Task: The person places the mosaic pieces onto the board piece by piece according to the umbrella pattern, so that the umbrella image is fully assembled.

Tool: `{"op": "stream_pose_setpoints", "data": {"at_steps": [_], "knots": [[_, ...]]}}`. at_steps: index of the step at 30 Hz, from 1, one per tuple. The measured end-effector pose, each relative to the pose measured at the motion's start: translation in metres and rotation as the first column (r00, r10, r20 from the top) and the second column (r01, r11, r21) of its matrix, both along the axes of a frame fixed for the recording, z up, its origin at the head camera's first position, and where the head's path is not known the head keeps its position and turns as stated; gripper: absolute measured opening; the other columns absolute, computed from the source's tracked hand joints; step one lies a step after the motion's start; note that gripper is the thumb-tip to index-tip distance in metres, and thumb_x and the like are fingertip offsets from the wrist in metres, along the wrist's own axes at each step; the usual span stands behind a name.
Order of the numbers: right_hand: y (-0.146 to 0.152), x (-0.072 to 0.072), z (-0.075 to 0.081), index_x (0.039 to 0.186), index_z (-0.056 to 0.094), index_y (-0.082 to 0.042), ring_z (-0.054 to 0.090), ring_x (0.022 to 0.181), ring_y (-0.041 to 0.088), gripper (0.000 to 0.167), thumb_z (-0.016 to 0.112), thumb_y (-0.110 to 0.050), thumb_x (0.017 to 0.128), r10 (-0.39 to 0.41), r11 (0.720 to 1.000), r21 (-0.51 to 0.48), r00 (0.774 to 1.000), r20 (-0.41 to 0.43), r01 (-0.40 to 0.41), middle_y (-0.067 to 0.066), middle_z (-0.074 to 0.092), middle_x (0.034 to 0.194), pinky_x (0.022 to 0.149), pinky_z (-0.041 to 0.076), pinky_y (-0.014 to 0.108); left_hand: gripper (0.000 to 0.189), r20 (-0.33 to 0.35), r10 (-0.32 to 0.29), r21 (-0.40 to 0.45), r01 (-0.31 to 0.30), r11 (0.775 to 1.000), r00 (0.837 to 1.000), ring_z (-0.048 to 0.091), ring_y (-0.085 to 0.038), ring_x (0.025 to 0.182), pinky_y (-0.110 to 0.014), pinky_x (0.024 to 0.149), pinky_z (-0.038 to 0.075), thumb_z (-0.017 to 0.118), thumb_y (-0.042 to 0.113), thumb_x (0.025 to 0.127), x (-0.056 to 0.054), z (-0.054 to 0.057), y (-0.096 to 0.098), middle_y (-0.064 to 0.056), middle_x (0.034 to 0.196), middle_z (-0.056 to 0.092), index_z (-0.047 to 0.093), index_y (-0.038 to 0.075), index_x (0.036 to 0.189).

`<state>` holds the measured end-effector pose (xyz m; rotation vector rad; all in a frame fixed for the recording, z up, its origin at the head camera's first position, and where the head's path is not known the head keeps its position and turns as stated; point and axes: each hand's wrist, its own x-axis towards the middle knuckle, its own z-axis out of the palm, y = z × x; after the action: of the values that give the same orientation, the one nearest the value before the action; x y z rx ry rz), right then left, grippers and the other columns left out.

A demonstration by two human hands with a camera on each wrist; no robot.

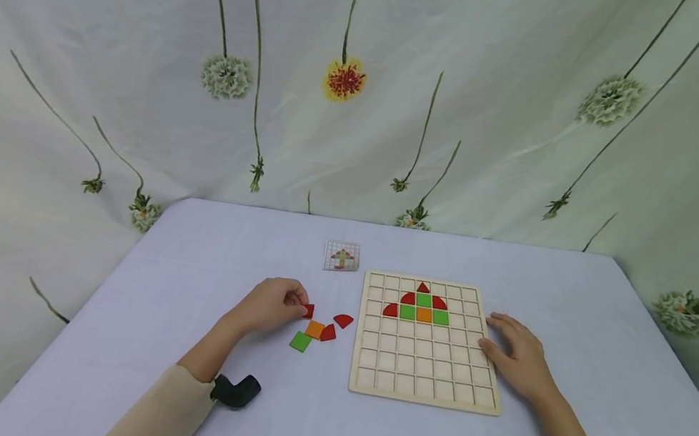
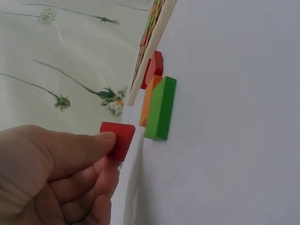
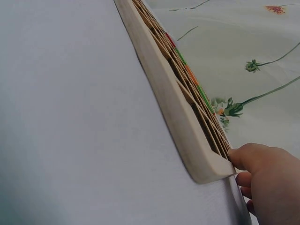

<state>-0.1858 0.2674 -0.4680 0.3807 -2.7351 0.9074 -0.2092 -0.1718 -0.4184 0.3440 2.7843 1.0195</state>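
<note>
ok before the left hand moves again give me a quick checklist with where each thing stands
1. Red piece pinched in left hand: ok.
2. Held piece's full outline visible: cannot tell, the thumb covers part.
3. Right hand at the right edge of the board: ok.
4. Pattern card uncovered: ok.
5. All pieces on the board: not ok, green square and orange square lie on the table.
</note>
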Motion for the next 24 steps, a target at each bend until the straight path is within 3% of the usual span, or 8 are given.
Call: {"op": "stream_pose_setpoints", "data": {"at_steps": [9,16,24], "knots": [[0.001,0.000,0.000,0.125,0.058,0.006,0.037,0.130,0.049,0.045,0.066,-0.024,0.093,-0.009,1.000,0.001,1.000,0.017,0.009,0.028,0.049,0.137,0.102,0.022,0.068,0.004,0.003,-0.081,0.103,0.081,0.991,0.997,0.058,-0.017,0.078,-0.028,0.074,0.052,0.068,0.010,0.090,-0.019,0.015,0.026,0.001,0.081,0.063,0.069,0.008,0.092],[0.001,0.001,0.002,0.126,0.057,0.006,0.036,0.131,0.049,0.046,0.065,-0.025,0.093,-0.009,1.000,0.003,1.000,0.028,0.009,0.028,0.048,0.137,0.102,0.021,0.068,0.005,0.001,-0.145,0.106,0.144,0.984,0.989,0.059,-0.017,0.078,-0.026,0.073,0.052,0.068,0.009,0.091,-0.027,0.021,0.059,0.003,0.083,0.065,0.071,0.009,0.095],[0.002,-0.001,0.000,0.125,0.058,0.006,0.038,0.130,0.048,0.045,0.066,-0.024,0.093,-0.003,1.000,-0.006,1.000,0.010,0.003,0.027,0.049,0.136,0.102,0.023,0.067,0.009,-0.005,-0.260,0.121,0.259,0.958,0.966,0.057,-0.017,0.081,-0.026,0.073,0.051,0.063,0.006,0.094,-0.034,0.028,0.092,0.001,0.090,0.067,0.071,0.007,0.098]]}}
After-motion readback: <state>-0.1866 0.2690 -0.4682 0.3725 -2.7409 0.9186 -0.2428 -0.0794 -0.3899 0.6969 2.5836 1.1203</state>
